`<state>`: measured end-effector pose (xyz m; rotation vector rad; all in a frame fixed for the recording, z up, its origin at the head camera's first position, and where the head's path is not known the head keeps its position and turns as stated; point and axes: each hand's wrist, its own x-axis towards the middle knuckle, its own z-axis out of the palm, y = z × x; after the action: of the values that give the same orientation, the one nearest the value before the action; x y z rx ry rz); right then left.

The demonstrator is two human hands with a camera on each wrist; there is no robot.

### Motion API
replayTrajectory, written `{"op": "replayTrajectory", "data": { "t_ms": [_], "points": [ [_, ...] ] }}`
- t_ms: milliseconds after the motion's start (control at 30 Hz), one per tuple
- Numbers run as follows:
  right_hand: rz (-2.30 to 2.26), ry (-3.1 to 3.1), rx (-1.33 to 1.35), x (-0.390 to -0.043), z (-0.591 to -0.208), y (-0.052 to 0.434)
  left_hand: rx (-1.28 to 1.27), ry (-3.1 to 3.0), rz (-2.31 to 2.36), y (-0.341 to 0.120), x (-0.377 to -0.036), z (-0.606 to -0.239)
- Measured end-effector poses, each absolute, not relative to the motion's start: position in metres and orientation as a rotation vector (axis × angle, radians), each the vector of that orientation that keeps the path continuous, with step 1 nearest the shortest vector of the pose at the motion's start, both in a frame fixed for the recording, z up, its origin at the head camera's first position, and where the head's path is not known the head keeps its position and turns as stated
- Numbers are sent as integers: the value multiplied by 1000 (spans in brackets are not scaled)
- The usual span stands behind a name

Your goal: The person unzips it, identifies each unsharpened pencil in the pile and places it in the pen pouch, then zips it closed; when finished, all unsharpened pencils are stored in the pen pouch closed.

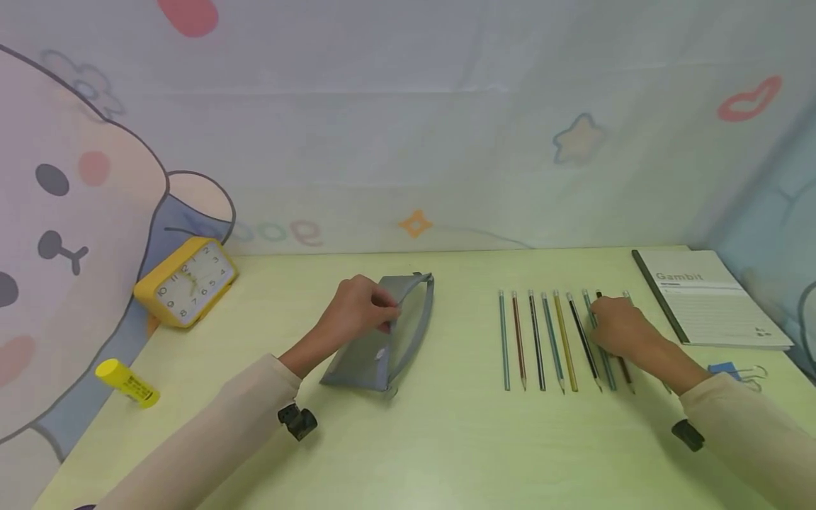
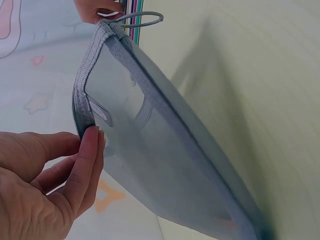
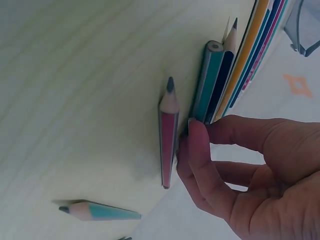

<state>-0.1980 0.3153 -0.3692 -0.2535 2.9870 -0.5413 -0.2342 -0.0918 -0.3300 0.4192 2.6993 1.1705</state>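
Note:
My left hand [image 1: 358, 308] pinches the upper rim of a grey zippered mesh pencil case [image 1: 358, 365], which stands tilted on the table with its mouth spread. In the left wrist view, thumb and fingers grip the zipper edge of the case [image 2: 165, 160]. Over at the right, my right hand [image 1: 625, 329] is low over a row of pencils. Its thumb and fingertips pinch a teal pencil [image 3: 207, 80] with a flat, unsharpened end. A sharpened dark red pencil [image 3: 168, 142] lies beside those fingers. Farther off is another teal pencil [image 3: 112, 212], partly hidden by the hand in the head view.
Several more pencils, among them a yellow one [image 1: 565, 340], lie side by side between case and right hand. A notebook [image 1: 717, 297] and a blue binder clip [image 1: 724, 367] are at the right. A yellow clock [image 1: 191, 283] and a glue stick [image 1: 127, 382] are at the left.

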Motion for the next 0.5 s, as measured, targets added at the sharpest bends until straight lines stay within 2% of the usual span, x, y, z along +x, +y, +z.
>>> {"op": "replayTrajectory", "data": {
  "t_ms": [500],
  "points": [
    [-557, 2916, -240, -206, -368, 309, 431, 2691, 1189, -92, -233, -332]
  ]
}}
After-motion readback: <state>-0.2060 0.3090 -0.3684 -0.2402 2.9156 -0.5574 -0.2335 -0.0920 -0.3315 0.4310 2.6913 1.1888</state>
